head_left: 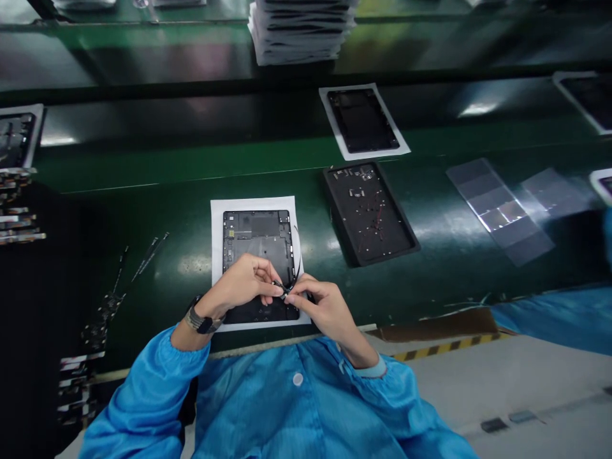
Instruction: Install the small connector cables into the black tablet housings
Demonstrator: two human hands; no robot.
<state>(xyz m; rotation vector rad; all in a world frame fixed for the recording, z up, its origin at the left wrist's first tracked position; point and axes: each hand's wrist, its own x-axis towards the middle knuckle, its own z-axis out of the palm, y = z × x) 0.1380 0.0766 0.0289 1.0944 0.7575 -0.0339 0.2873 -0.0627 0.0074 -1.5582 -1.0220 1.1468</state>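
Over the lower part of a black tablet housing (pixel 261 245), my left hand (pixel 245 280) pinches a small dark circuit board (pixel 277 285) between thumb and fingers. My right hand (pixel 327 307) is closed at the board's other end, by a thin black flex cable (pixel 298 261) that curves upward along the housing's right edge. Fingertips partly hide the board and its join with the cable. The housing lies flat, its inside facing up, on a white sheet (pixel 217 213).
A black tray (pixel 351 226) of small parts stands to the right, with clear plastic sheets (pixel 500 210) beyond. Another housing (pixel 363 121) lies farther back. Loose flex cables (pixel 150 256) and small circuit boards (pixel 101 322) are at left. A white stack (pixel 301 32) stands at the back.
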